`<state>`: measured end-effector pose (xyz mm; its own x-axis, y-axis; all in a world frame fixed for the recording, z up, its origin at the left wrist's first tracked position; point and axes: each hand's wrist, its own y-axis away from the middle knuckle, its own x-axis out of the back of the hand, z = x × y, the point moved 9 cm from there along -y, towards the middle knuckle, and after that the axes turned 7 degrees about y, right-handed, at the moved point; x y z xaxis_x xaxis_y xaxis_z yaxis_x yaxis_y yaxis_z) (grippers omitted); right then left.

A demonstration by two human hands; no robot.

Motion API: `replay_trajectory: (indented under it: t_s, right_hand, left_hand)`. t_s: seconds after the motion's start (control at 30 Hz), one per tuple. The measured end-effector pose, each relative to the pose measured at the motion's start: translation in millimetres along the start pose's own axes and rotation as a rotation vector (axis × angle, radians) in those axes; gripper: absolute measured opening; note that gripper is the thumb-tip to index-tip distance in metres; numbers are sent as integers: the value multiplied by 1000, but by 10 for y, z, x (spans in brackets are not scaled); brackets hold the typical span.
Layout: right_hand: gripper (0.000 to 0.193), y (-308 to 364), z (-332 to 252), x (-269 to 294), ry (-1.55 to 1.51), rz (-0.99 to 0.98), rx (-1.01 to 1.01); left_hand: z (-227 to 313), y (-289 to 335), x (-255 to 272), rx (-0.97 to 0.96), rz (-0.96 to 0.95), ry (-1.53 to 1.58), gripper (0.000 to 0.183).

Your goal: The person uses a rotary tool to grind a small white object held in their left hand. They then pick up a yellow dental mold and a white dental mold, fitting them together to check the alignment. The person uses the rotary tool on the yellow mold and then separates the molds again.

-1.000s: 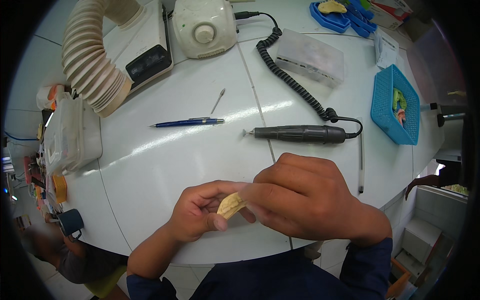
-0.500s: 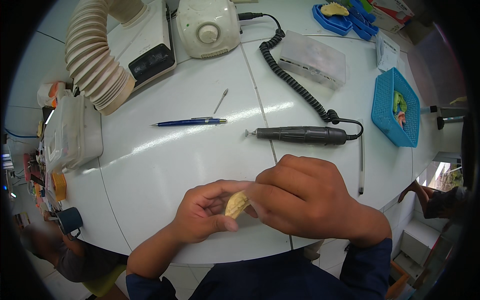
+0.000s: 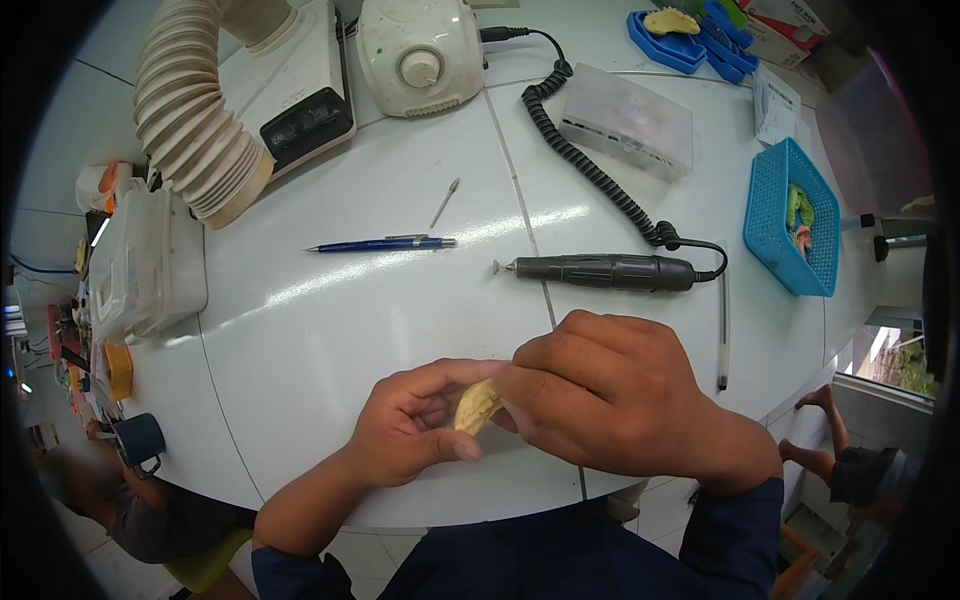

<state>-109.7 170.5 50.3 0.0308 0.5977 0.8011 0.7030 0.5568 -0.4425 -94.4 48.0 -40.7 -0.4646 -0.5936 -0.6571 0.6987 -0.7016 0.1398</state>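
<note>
Over the near part of the white table, my left hand (image 3: pixel 418 415) is curled around a small yellowish plaster dental cast (image 3: pixel 475 407), its thumb along the near side. My right hand (image 3: pixel 612 395) is closed against the cast's right end, with knuckles up. Its fingertips are hidden, so whatever they pinch cannot be made out. Beyond my hands lies a dark grey rotary handpiece (image 3: pixel 603 271) with a small disc-like tip pointing left. A blue mechanical pencil (image 3: pixel 380 244) and a small metal bur (image 3: pixel 446 202) lie farther left.
A coiled black cord (image 3: pixel 590 150) links the handpiece to a cream control unit (image 3: pixel 418 55). A ribbed hose (image 3: pixel 195 110) and plastic boxes (image 3: pixel 150 265) stand left. Right are a pen (image 3: pixel 723 340), a translucent case (image 3: pixel 628 120) and a blue basket (image 3: pixel 765 225). Other people sit or stand at both sides.
My hands and the cast stay in nearly the same place, with the cast tilted only slightly differently. The person at the far right has shifted, showing more of the legs.
</note>
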Motion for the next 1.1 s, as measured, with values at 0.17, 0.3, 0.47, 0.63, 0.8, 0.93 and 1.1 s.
replay_trajectory:
  t_s: [0.17,0.3,0.47,0.63,0.8,0.93,1.1]
  right_hand:
    - [22,-10,9,1,7,-9,-12]
    - [22,-12,30,-19,-5,-25,-29]
    - [23,-8,9,-12,8,-43,-13]
    - [22,-5,11,-21,15,-41,-13]
    - [23,-10,34,-25,-14,-40,-26]
    - [23,-26,34,-16,-36,-25,-35]
    - [22,-34,40,-9,-59,-31,-54]
  left_hand:
    - [-2,-2,0,12,13,3,63]
    - [-4,-4,-3,4,5,-15,63]
    - [22,-23,-35,-28,-11,-53,64]
    - [4,-8,-17,-26,5,-24,63]
    - [17,-15,-23,-27,-4,-28,63]
    - [20,-17,-20,-37,8,-41,63]
    - [22,-24,-26,-28,4,-42,63]
